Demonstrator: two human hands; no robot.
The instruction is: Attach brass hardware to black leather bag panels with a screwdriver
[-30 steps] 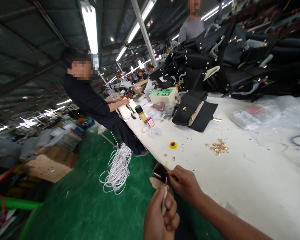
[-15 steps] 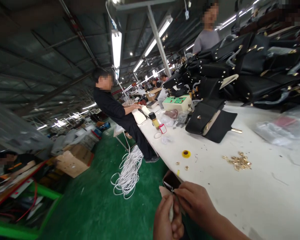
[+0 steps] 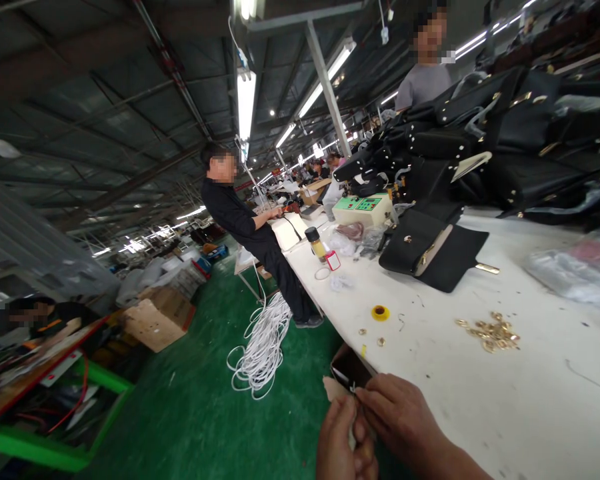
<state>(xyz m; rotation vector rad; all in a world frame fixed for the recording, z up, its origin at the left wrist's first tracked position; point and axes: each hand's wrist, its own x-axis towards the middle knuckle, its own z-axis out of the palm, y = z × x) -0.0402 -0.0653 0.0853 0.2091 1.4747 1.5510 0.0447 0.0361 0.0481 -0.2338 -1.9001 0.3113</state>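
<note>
My left hand (image 3: 344, 440) is closed, its fingers wrapped round a beige piece of material (image 3: 333, 389) at the table's near edge. Against it, my right hand (image 3: 405, 419) pinches with thumb and forefinger at a tiny pale object, too small to name. Just beyond the fingertips is a dark bag-like piece (image 3: 349, 365) with an open top, partly hidden by my hands. Small gold rings (image 3: 381, 342) lie on the table past my right hand, near a yellow tape roll (image 3: 380, 313). Farther right is a pile of gold metal fittings (image 3: 495, 333).
A black handbag (image 3: 430, 250) lies on the white table (image 3: 480, 400), before a heap of black bags (image 3: 520, 140). A bottle (image 3: 315, 245) stands near a green-topped machine (image 3: 363, 209). A co-worker (image 3: 245, 217) stands at the far edge. Coiled white cord (image 3: 260, 350) covers some floor.
The whole view has shifted slightly, so things appear a little farther right. Both hands keep their closed holds close together.
</note>
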